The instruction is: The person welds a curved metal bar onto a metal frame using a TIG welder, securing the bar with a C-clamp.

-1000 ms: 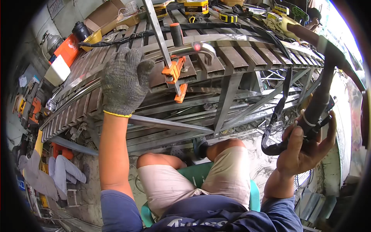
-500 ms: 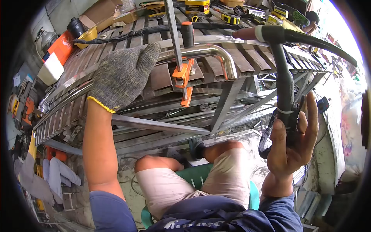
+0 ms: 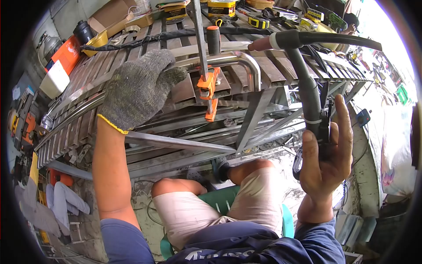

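Note:
My left hand (image 3: 138,90), in a grey knitted glove with a yellow cuff, is closed over a shiny bent metal tube (image 3: 233,57) on the slatted metal table (image 3: 272,75). An orange clamp (image 3: 208,84) with an upright steel bar stands on the tube to the right of the glove. Bare and raised at the right, my right hand (image 3: 326,160) is closed on the black handle of a welding torch (image 3: 308,92), with some fingers extended upward. The torch's reddish nozzle points left, above the tube's bend.
A hammer-like handle (image 3: 213,40) with an orange top stands behind the tube. A black cable (image 3: 154,38) crosses the table. Yellow tubs (image 3: 221,8) and a tape measure (image 3: 259,22) lie at the back. A metal brace (image 3: 255,119) slants below the table edge.
The torch and my right hand have moved left, bringing the nozzle nearer the tube's bend. My left thumb has lowered toward the tube. The view has shifted slightly.

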